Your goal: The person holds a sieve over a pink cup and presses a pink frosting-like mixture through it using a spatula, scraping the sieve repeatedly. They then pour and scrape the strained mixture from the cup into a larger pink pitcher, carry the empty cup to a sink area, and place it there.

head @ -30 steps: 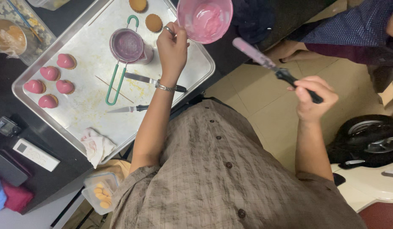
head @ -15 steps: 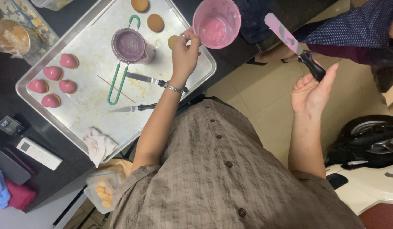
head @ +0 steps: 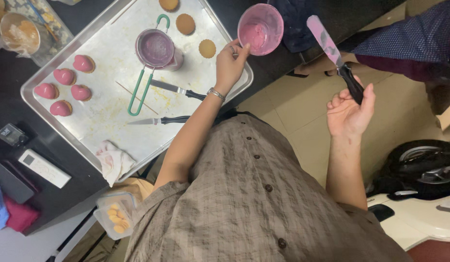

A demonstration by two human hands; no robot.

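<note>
Steel tray (head: 89, 123), pink-smeared bowl (head: 260, 28), pink-coated spatula (head: 331, 51)

At the top edge of the frame a biscuit (head: 168, 4) is cut off. The jar (head: 18, 31) in the upper left corner runs out of the frame. The left hand (head: 230, 65) hides the near side of the pink bowl (head: 260, 29). The right hand (head: 348, 109) covers the end of the spatula (head: 331, 51) handle. A tub (head: 113, 216) at lower left is partly under the shirt.
</note>
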